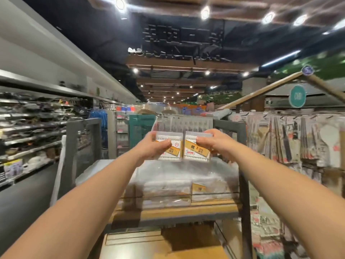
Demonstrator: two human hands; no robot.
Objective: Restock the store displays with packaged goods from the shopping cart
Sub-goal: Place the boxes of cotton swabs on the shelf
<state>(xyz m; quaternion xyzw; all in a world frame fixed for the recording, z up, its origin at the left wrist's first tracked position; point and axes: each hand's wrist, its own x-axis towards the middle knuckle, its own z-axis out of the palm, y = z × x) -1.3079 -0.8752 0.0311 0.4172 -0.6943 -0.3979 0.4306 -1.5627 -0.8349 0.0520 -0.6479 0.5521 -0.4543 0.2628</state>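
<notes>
Two long shelf runs fill the sides of the frame: a rack of cookware at left, hanging packets at right. Between them, at lower centre, stands a wooden display shelf stacked with wrapped packs. Above it, at mid-frame, I hold up two clear boxes of cotton swabs side by side. My left hand grips the left box; my right hand grips the right box.
</notes>
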